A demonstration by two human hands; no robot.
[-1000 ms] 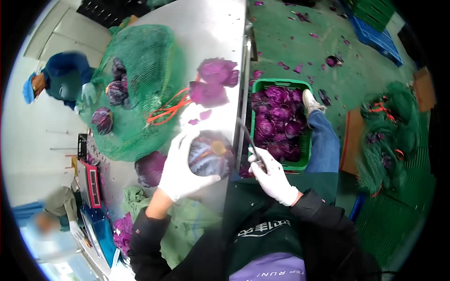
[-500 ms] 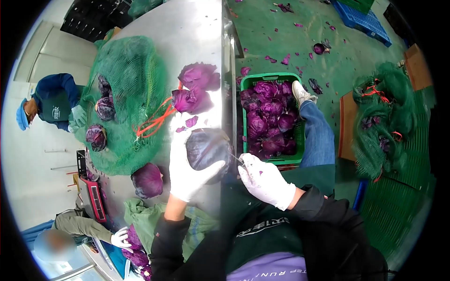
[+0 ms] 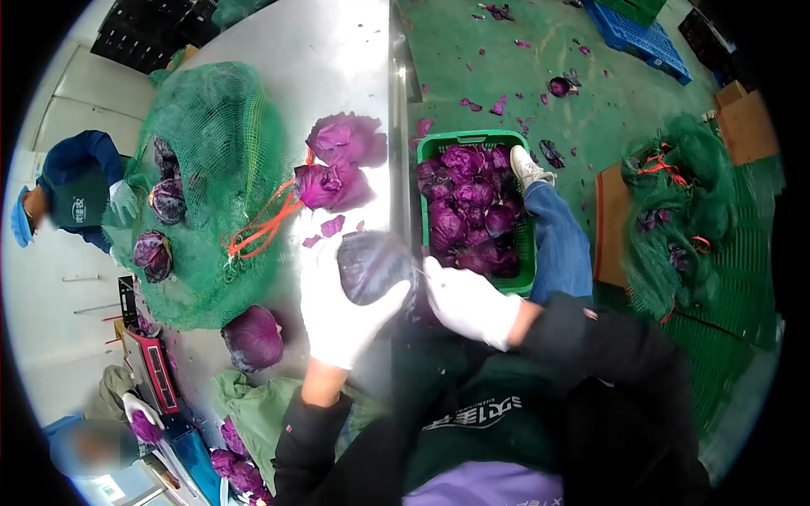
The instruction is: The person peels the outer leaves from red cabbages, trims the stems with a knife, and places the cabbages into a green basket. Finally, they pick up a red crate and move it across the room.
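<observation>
A dark purple cabbage (image 3: 371, 266) is held nr the edge of the surface (image 3: 329, 51) by the gloved L hand (image 3: 342, 308), w/ thumb & fingers spread round its side. The gloved R hand (image 3: 468, 305) is curled round a knife (image 3: 419, 271), mostly hidden; only a thin bit of blade is seen btwn hand & cabbage, and contact can't be confirmed. Loose purple leaves (image 3: 342, 152) are scattered farther along, nr orange cord (image 3: 263, 228) & a green net bag (image 3: 211, 126). A 2nd cabbage (image 3: 253, 339) is left beside the L hand. On the floor, a green crate (image 3: 472, 136) is filled w/ purple heads (image 3: 464, 198).
</observation>
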